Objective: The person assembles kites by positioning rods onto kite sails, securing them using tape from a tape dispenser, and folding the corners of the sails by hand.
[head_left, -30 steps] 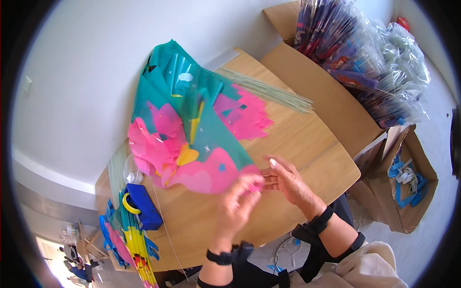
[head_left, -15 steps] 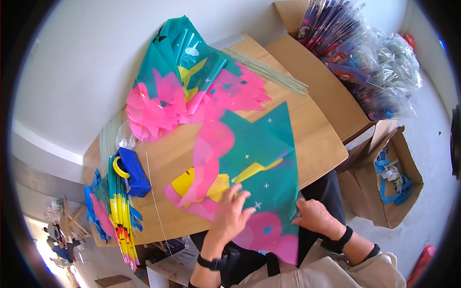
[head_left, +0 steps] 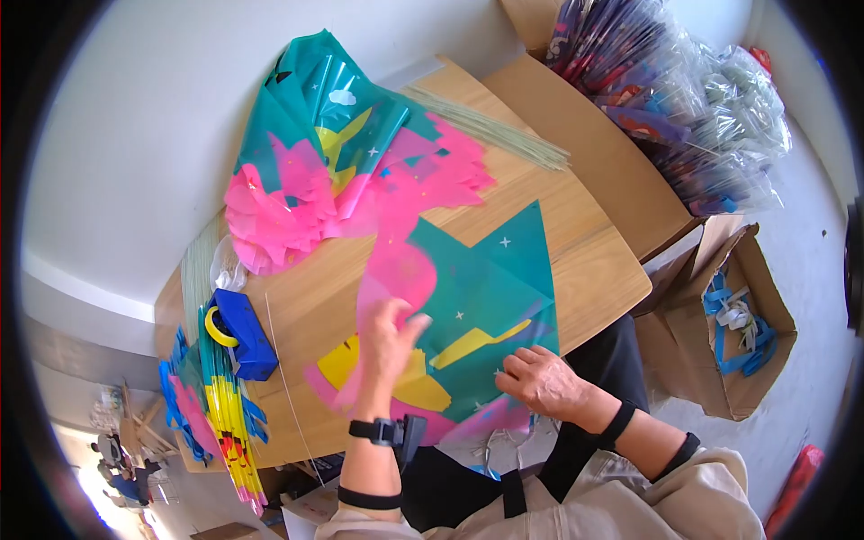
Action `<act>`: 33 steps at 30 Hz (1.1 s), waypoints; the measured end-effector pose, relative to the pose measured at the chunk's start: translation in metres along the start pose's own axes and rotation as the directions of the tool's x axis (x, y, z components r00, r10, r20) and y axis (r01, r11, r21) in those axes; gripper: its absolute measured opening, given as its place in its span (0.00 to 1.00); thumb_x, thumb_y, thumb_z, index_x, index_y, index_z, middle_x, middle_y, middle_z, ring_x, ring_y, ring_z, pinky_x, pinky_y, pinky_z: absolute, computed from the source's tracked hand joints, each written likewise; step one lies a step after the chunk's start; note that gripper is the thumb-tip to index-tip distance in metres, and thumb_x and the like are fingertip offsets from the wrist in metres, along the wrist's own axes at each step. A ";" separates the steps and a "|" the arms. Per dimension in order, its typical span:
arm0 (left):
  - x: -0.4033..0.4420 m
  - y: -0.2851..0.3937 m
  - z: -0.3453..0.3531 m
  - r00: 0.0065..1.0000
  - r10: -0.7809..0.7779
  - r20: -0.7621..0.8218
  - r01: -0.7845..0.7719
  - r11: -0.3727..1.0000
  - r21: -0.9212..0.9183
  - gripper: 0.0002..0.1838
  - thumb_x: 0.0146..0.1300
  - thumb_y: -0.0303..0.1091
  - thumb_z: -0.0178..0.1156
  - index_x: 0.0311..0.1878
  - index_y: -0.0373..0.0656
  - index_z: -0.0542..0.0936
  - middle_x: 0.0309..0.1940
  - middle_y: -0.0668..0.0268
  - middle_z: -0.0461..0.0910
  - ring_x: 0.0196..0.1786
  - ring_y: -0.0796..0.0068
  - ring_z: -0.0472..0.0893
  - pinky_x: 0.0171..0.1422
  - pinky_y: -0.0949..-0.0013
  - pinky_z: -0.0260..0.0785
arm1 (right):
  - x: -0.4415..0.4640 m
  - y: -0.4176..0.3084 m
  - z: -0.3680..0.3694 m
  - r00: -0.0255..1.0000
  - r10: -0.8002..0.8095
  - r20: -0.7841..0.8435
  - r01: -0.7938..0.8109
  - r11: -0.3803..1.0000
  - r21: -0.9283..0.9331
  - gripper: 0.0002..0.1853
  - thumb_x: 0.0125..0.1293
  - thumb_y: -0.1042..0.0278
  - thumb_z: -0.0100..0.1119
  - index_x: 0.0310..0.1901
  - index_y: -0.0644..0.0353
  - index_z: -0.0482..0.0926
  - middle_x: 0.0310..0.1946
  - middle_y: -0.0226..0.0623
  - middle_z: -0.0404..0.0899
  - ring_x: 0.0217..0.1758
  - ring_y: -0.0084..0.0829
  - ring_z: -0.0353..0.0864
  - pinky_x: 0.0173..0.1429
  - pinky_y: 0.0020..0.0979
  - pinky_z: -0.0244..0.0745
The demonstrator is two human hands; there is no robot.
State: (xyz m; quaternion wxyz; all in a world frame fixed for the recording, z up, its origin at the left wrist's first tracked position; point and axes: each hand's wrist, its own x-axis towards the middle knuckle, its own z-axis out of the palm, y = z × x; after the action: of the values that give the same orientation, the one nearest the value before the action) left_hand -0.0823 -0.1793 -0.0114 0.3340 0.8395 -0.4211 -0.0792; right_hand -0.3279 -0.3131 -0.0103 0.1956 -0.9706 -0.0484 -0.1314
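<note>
A thin printed kite sail [head_left: 481,279], teal with pink clouds and a yellow figure, lies across the table's front edge. My left hand [head_left: 389,342] is over its pink left part, thumb and fingers apart and holding nothing. The fingers of my right hand [head_left: 544,382] are closed on the sail near its lower right edge. Behind, a heap of similar sails [head_left: 333,153] in teal and pink spreads over the table. A thin rod [head_left: 286,378] lies left of the sail.
On the wooden table [head_left: 594,261] are a blue tape dispenser [head_left: 243,335], a bundle of pale rods [head_left: 495,130] and folded printed kites [head_left: 227,405] at the left edge. To the right stand a big carton of plastic-wrapped items [head_left: 670,117] and a small box [head_left: 765,270] with blue strips.
My left hand has moved up and left across the sail. My right hand has moved left and up, and the sail's lower corner has been drawn up from my lap.
</note>
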 end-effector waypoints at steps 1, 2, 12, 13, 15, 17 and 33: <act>0.011 -0.014 0.001 1.000 -0.004 0.007 0.004 1.000 0.001 0.21 0.44 0.34 0.74 0.40 0.39 0.76 0.45 0.58 0.76 0.49 0.56 0.75 0.52 0.57 0.67 | 0.000 0.000 0.000 1.000 0.004 0.002 -0.004 1.000 0.006 0.07 0.52 0.71 0.56 0.34 0.58 0.73 0.30 0.34 0.68 0.37 0.32 0.73 0.39 0.31 0.67; 0.023 -0.029 0.003 0.981 0.013 -0.194 0.028 0.977 0.211 0.20 0.44 0.35 0.73 0.38 0.38 0.77 0.41 0.58 0.78 0.47 0.56 0.76 0.49 0.58 0.68 | 0.000 -0.001 0.000 1.000 -0.004 0.022 0.004 1.000 0.007 0.06 0.51 0.71 0.57 0.32 0.58 0.72 0.28 0.34 0.68 0.36 0.32 0.73 0.38 0.31 0.67; 0.095 -0.051 -0.012 0.996 -0.077 -0.038 0.085 0.930 0.358 0.12 0.48 0.29 0.67 0.31 0.37 0.74 0.26 0.53 0.73 0.34 0.51 0.75 0.38 0.54 0.65 | -0.017 -0.012 -0.008 0.977 0.037 0.210 -0.039 0.999 0.003 0.03 0.49 0.70 0.57 0.23 0.57 0.73 0.23 0.34 0.72 0.31 0.33 0.76 0.32 0.32 0.70; 0.103 -0.055 -0.016 0.985 0.005 -0.171 0.059 0.928 0.367 0.11 0.49 0.28 0.66 0.31 0.38 0.73 0.26 0.53 0.73 0.34 0.50 0.74 0.39 0.54 0.65 | -0.023 -0.014 -0.006 0.975 0.050 0.216 -0.053 0.999 0.006 0.03 0.49 0.70 0.57 0.23 0.57 0.73 0.23 0.34 0.72 0.31 0.33 0.76 0.32 0.32 0.70; 0.122 -0.045 -0.031 0.927 0.147 -0.346 0.013 0.907 0.421 0.10 0.50 0.26 0.65 0.32 0.39 0.72 0.29 0.54 0.74 0.36 0.49 0.74 0.41 0.53 0.65 | -0.036 -0.018 0.001 0.920 0.101 0.378 -0.113 0.994 0.010 0.03 0.49 0.70 0.56 0.25 0.57 0.73 0.24 0.34 0.72 0.32 0.34 0.77 0.33 0.34 0.71; 0.141 -0.042 -0.039 0.898 0.209 -0.386 -0.008 0.888 0.461 0.10 0.51 0.26 0.64 0.33 0.39 0.72 0.31 0.55 0.74 0.38 0.49 0.74 0.42 0.53 0.66 | -0.046 -0.022 0.012 0.892 0.124 0.434 -0.142 0.990 0.009 0.03 0.50 0.69 0.56 0.25 0.57 0.74 0.24 0.35 0.73 0.32 0.35 0.78 0.33 0.34 0.72; 0.088 0.127 0.087 0.540 0.714 0.445 -0.668 0.686 -0.288 0.26 0.66 0.40 0.54 0.65 0.41 0.66 0.65 0.54 0.67 0.69 0.58 0.64 0.71 0.55 0.53 | -0.008 0.006 -0.024 0.892 0.420 -0.169 -0.417 0.907 0.054 0.26 0.52 0.59 0.65 0.48 0.71 0.73 0.50 0.49 0.69 0.57 0.48 0.69 0.60 0.43 0.66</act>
State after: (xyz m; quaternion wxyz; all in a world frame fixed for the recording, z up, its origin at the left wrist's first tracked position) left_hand -0.1455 -0.3429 0.0149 0.2442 0.5344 -0.7879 -0.1844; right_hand -0.3400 -0.3287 0.0063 0.2306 -0.9412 0.1782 -0.1712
